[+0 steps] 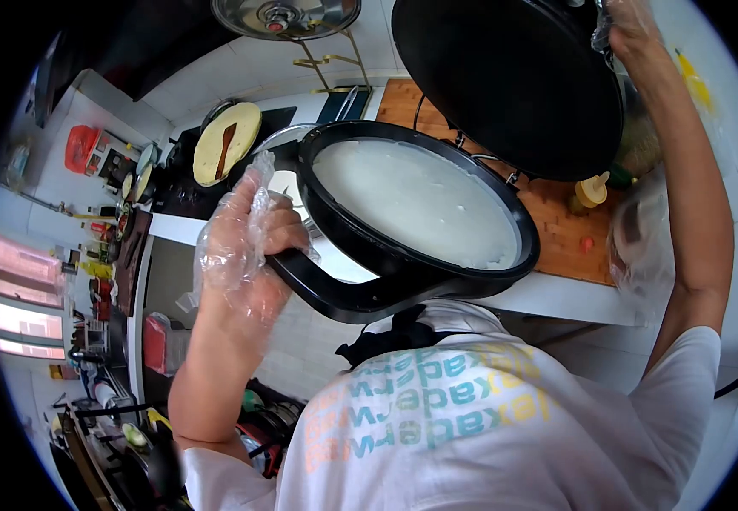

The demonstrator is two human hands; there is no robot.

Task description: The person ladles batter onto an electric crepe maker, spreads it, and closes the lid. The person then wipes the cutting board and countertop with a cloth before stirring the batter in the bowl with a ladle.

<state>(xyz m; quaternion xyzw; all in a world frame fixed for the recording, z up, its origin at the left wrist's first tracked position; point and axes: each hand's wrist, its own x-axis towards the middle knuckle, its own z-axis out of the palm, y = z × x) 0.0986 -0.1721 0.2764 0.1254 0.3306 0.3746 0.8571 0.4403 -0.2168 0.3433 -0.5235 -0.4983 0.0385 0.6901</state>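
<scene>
A person's left hand (254, 226), in a clear plastic glove, is wrapped around the black handle (322, 294) on the left side of a round black pan (332, 223). The fingers of that hand are curled in tightly, pressed around the handle. The pan is in the middle of the scene, tilted, in front of the person's white shirt (446, 404), and a smooth layer of white batter (420, 204) covers its inside. Hinges (512, 178) stand at its far right edge, next to a large black lid (505, 77) that is raised at a slant.

The right hand (633, 30), also in plastic, is at the lid's far right edge; it is partly cut off, so whether its fingers pinch the lid cannot be told.

Below the lid, a wooden board (548, 234) lies on the white desk (569, 294), with a yellow-topped bottle (590, 193) on it and a plastic bag (640, 234) to the right. On the far left, a brown spatula (227, 146) lies on a pale yellow round sheet (248, 128), beside a gold-coloured rack (325, 60).
</scene>
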